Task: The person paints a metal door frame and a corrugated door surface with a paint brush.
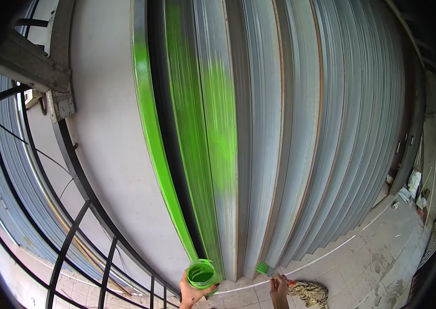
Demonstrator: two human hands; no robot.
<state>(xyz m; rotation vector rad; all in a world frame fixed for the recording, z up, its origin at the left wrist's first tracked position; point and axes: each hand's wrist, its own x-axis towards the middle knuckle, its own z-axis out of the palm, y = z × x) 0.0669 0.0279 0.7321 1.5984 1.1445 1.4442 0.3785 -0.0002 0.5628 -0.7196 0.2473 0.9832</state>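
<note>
My left hand point(191, 293) is wrapped round a small tub of green paint point(201, 274), its top uncovered and its rim smeared green. A paintbrush point(265, 269) with green-wet bristles is gripped in my right hand point(279, 289), low and to the right of the tub. The bristles appear close to the foot of a grey corrugated metal shutter point(264, 129). Bright green paint point(192, 129) covers the shutter's left edge strip and parts of the folds beside it. The folds farther right are bare grey with rusty edges.
A black metal railing point(81, 206) curves along the left, by a pale wall point(105, 103). A bunched cloth point(309, 293) lies on the tiled floor point(352, 257) by my right hand. Litter point(413, 185) lies at the far right.
</note>
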